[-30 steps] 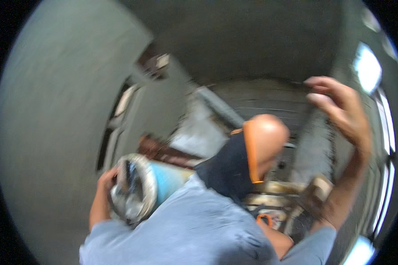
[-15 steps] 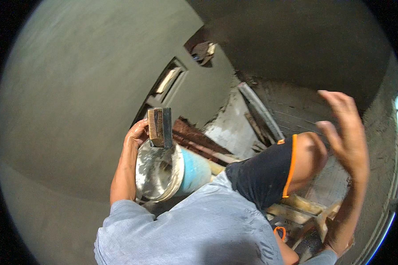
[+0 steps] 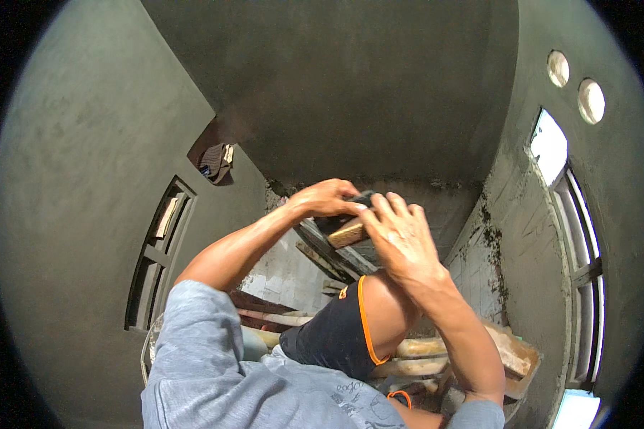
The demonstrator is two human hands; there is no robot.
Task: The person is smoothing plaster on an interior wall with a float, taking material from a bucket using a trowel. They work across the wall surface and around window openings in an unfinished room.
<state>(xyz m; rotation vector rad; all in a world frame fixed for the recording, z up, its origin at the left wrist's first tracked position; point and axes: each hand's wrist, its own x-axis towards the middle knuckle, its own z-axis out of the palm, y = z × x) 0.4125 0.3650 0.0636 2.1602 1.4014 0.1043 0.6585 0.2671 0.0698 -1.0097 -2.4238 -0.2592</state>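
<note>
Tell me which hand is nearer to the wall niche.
Left. In the picture, the left hand is below-right of the wall niche; the right hand is farther right and lower.

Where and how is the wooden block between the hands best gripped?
Probably the left end of the wooden block, pinched across its thickness from the left: that squared end is exposed, while the right hand covers the other.

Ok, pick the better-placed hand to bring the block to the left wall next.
Left, I'd judge: the left hand is at the block and nearer the left wall. The right hand is also at the block, but farther from that wall.
</note>
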